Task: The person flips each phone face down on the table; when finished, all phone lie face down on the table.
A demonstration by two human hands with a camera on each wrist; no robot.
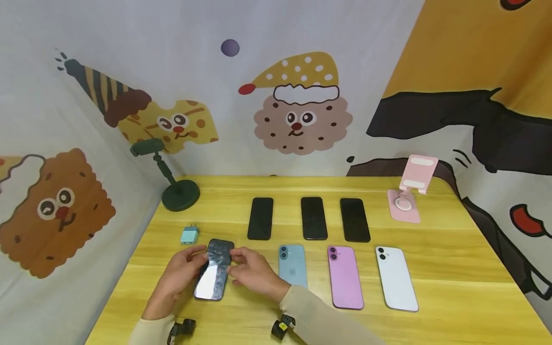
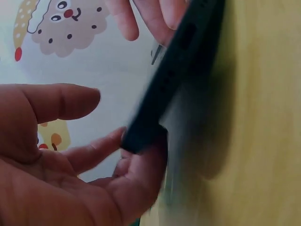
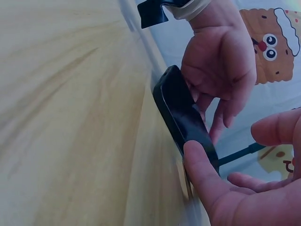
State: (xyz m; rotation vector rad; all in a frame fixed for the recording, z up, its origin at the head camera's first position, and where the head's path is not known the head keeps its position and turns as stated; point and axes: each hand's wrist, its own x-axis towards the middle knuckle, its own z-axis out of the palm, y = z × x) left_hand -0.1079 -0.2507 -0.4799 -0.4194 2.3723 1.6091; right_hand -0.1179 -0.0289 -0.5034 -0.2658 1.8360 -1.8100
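Note:
A dark smartphone point(image 1: 213, 270) with a glossy, light-reflecting screen is held between both hands, screen up. My left hand point(image 1: 180, 272) has its fingers bent at the phone's left edge; in the left wrist view they curl round a corner of the tilted phone point(image 2: 162, 82), with the thumb apart from it. From the other side, my right hand point(image 1: 256, 274) grips the right edge. The right wrist view shows a right fingertip point(image 3: 194, 149) on the phone's edge and the left hand point(image 3: 221, 66) at the far side. A pale blue charger plug point(image 1: 189, 235) lies beyond the left hand.
Three black phones point(image 1: 260, 218) form a back row. In front lie blue point(image 1: 292, 263), pink point(image 1: 346, 278) and white point(image 1: 396, 279) phones, backs up; the right forearm overlaps the blue one's lower end. A green stand point(image 1: 181, 195) and a pink stand point(image 1: 404, 206) stand at the back corners.

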